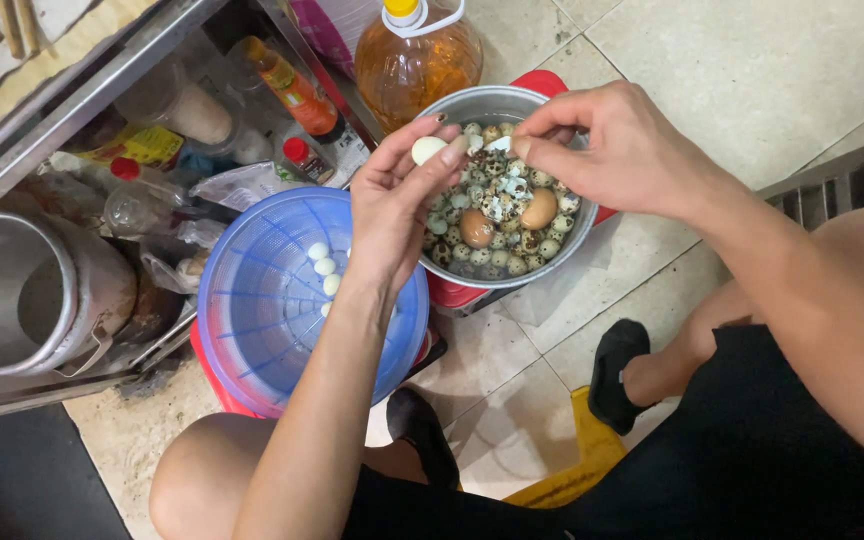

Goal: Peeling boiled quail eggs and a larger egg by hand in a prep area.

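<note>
My left hand (397, 205) holds a small white peeled quail egg (427, 149) at its fingertips, above the rim of a metal pot (472, 104). My right hand (612, 145) pinches a bit of shell (498, 144) right beside that egg. The pot holds water, several speckled quail eggs (512, 215) and two larger brown eggs (539, 209). A blue plastic colander (252, 300) to the left holds a few peeled white eggs (323, 266); my left forearm crosses over it.
A big bottle of cooking oil (417, 55) stands behind the pot. A metal shelf (82, 95) at left holds sauce bottles (292, 90), jars and a large steel pot (27, 290). My knees and black slippers (617, 370) rest on the tiled floor; a floor grate (842, 180) is at right.
</note>
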